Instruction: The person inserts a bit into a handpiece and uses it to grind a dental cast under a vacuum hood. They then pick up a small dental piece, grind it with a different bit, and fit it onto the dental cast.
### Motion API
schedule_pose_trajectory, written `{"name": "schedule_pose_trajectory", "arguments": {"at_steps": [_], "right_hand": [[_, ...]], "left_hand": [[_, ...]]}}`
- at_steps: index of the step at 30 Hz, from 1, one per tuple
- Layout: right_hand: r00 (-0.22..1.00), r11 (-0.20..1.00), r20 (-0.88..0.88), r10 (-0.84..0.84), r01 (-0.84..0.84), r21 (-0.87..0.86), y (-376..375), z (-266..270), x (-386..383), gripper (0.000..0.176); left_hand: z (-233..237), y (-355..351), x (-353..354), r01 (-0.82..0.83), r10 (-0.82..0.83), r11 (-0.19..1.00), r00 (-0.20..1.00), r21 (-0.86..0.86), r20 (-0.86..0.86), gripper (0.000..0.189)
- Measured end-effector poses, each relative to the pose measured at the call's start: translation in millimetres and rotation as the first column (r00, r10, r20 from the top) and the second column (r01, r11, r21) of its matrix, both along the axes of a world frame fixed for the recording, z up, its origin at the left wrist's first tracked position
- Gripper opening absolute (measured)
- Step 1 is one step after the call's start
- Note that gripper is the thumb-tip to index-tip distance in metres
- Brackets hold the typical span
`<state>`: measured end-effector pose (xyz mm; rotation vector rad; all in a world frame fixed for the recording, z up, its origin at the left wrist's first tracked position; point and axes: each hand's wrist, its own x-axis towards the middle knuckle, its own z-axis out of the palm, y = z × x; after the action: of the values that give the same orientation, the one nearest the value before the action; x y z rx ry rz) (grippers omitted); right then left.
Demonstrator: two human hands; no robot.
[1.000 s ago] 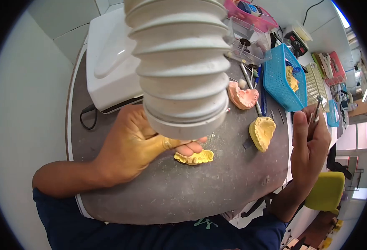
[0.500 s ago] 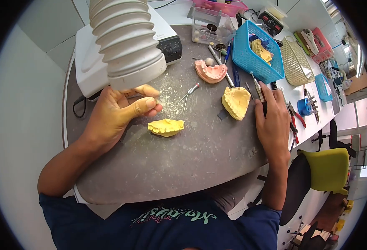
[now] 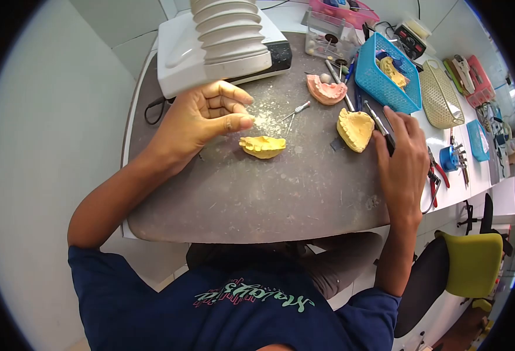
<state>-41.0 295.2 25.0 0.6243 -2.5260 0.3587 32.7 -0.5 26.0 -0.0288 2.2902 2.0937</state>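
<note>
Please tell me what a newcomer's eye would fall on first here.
Probably the ribbed white hose at the top, in front of the white machine. Next, perhaps, the bright yellow dental cast on the grey tabletop, near the left hand, and the blue basket at upper right.

Ribbed hose [image 3: 229,34] — top beyond view
</note>
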Motion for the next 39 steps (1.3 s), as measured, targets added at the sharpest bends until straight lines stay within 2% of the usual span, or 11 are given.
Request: {"name": "schedule_pose_trajectory", "arguments": {"at_steps": [3, 6, 14, 17, 20, 23, 25, 31, 33, 36, 39], "right_hand": [[0.984, 0.978, -0.126, 0.130, -0.148, -0.150, -18.4, 11.9, 8.9, 0.026], [0.821, 0.796, -0.018, 0.570, -0.558, -0.234, -55.1, 19.6, 21.1, 0.026], [0.656, 0.605, 0.022, 0.755, -0.683, -0.409, -99.4, -6.1, 17.2, 0.016], [0.689, 0.602, -0.023, 0.724, -0.648, -0.466, -96.3, -3.7, 18.7, 0.013], [0.783, 0.722, 0.035, 0.621, -0.554, -0.414, -83.6, 6.3, 13.2, 0.009], [0.786, 0.746, 0.104, 0.609, -0.524, -0.412, -78.2, 9.2, 10.9, 0.013], [0.748, 0.719, 0.181, 0.638, -0.495, -0.488, -77.9, 7.6, 6.7, 0.015], [0.575, 0.655, 0.381, 0.724, -0.401, -0.640, -86.9, 27.8, 5.6, 0.021], [0.286, 0.456, 0.387, 0.877, -0.235, -0.859, -85.4, 32.4, 12.3, 0.023], [-0.167, 0.302, 0.301, 0.939, -0.023, -0.953, -74.8, 46.9, 13.7, 0.020], [-0.080, 0.315, 0.313, 0.946, 0.008, -0.949, -77.3, 35.3, 7.7, 0.018]], "left_hand": [[1.8, 3.2, 0.2, 0.023, -0.023, 1.000, 1.000, 0.010, 0.019, 0.026], [0.8, 8.0, -0.7, 0.049, -0.049, 0.999, 0.998, 0.017, 0.029, 0.024], [-4.6, 8.1, 0.4, 0.109, -0.113, 0.985, 0.993, 0.136, 0.023, 0.021], [-5.4, 7.7, 2.9, 0.097, -0.094, 0.994, 0.993, 0.045, -0.066, 0.024], [-11.1, 2.2, 10.4, 0.008, -0.075, 0.942, 0.979, -0.334, -0.189, 0.029], [-16.3, 7.0, 18.9, -0.092, -0.305, 0.701, 0.858, -0.707, -0.414, 0.037], [-12.9, 6.1, 18.5, -0.027, -0.329, 0.671, 0.884, -0.741, -0.331, 0.035], [-12.7, 2.5, 17.8, 0.054, -0.131, 0.937, 0.971, -0.344, -0.202, 0.030], [-15.1, 4.8, 20.0, 0.081, -0.103, 0.993, 0.942, -0.081, -0.320, 0.031], [-7.2, 6.7, 24.2, 0.131, -0.104, 0.972, 0.984, 0.194, -0.145, 0.035], [1.3, 4.4, 19.9, 0.097, -0.106, 0.951, 0.994, 0.295, 0.017, 0.040]]}}
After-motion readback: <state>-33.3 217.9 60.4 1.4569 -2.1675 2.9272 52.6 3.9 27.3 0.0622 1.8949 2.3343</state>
